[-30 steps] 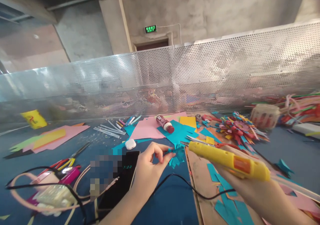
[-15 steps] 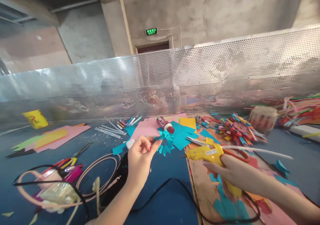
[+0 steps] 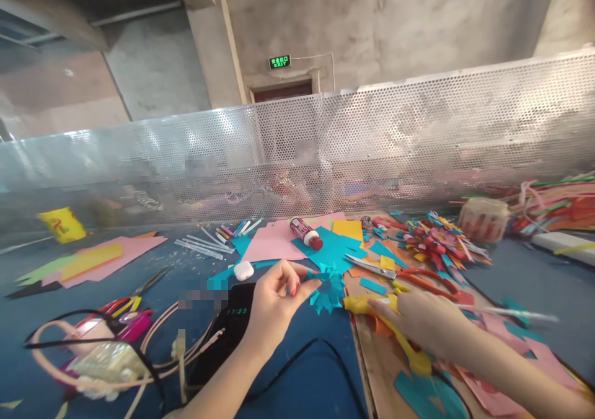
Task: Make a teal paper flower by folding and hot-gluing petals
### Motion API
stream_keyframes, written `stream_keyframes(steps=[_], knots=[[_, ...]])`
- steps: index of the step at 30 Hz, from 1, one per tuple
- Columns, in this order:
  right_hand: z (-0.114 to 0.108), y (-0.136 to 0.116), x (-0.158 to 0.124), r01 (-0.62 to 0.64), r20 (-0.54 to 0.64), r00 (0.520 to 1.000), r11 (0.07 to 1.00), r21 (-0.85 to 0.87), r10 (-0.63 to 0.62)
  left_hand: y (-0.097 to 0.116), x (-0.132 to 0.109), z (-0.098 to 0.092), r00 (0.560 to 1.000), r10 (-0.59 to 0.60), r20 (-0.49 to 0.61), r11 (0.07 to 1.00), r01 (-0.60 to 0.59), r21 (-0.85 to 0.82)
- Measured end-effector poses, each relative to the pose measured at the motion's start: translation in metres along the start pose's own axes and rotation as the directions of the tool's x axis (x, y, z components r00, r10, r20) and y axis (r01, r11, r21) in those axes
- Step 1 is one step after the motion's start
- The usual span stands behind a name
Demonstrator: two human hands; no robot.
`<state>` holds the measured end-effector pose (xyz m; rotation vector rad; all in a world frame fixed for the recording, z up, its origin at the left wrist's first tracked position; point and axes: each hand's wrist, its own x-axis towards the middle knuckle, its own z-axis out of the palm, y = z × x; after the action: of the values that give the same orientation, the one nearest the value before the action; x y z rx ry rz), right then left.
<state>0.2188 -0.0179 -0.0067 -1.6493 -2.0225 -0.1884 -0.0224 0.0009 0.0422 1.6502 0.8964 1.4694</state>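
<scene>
A ring of pointed blue paper (image 3: 328, 290) is pinched between the thumb and fingers of my left hand (image 3: 279, 295), above the blue table. My right hand (image 3: 425, 317) is wrapped round a yellow glue gun (image 3: 411, 352), whose nozzle end is close to the right side of the paper ring. A clear glue stick (image 3: 511, 312) extends to the right from behind this hand. Just beyond the hands, orange-handled scissors (image 3: 430, 281) lie with their blades apart. A dark red bottle with a white collar (image 3: 305, 233) rests on pink and blue sheets.
A white case (image 3: 243, 271) and a black phone (image 3: 238, 304) lie left of centre. Cables, a pink-and-magenta item and scissors (image 3: 134, 296) are farther left. Colourful paper flowers (image 3: 437, 242) and a clear tub (image 3: 484, 219) stand at the back right, before a perforated metal screen (image 3: 395, 140).
My left hand and the paper ring have moved right and slightly down. The glue gun has tilted and shifted down and left in my right hand, uncovering more of the scissors.
</scene>
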Motion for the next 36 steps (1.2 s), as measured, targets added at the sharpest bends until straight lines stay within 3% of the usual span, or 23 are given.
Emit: stream_keyframes(steps=[2,4,7,12,16,21,26,36], knots=[[-0.013,-0.01,0.004,-0.076,0.001,0.997,0.997,-0.025,0.076,-0.002,-0.001,0.001,0.999,-0.019,0.049,1.0,0.019,0.006],[-0.028,-0.024,0.008,-0.009,0.002,1.0,0.988,0.157,0.008,-0.002,-0.004,0.002,0.995,-0.037,0.097,0.999,0.037,0.006],[-0.046,-0.044,0.01,0.122,-0.01,0.991,0.853,0.508,-0.136,-0.001,-0.007,0.005,0.983,-0.046,0.176,0.998,0.053,-0.032],[-0.044,-0.054,0.012,0.033,0.101,0.982,0.68,0.732,-0.157,0.001,-0.008,0.008,0.974,-0.063,0.22,0.993,0.083,-0.087],[-0.035,-0.056,0.01,-0.049,0.121,0.99,0.626,0.778,-0.073,0.002,-0.008,0.01,0.979,-0.123,0.16,0.982,0.143,-0.121],[-0.034,-0.061,0.004,0.002,0.021,0.999,0.658,0.753,-0.027,0.002,-0.009,0.013,0.988,-0.152,0.03,0.987,0.153,-0.041],[-0.031,-0.064,0.002,0.022,-0.032,0.999,0.72,0.694,0.0,-0.003,-0.009,0.014,0.988,-0.143,0.053,0.989,0.141,0.037],[-0.031,-0.067,0.002,-0.014,-0.017,0.999,0.787,0.617,0.03,-0.003,-0.011,0.013,0.993,-0.092,0.079,0.986,0.079,0.149]])
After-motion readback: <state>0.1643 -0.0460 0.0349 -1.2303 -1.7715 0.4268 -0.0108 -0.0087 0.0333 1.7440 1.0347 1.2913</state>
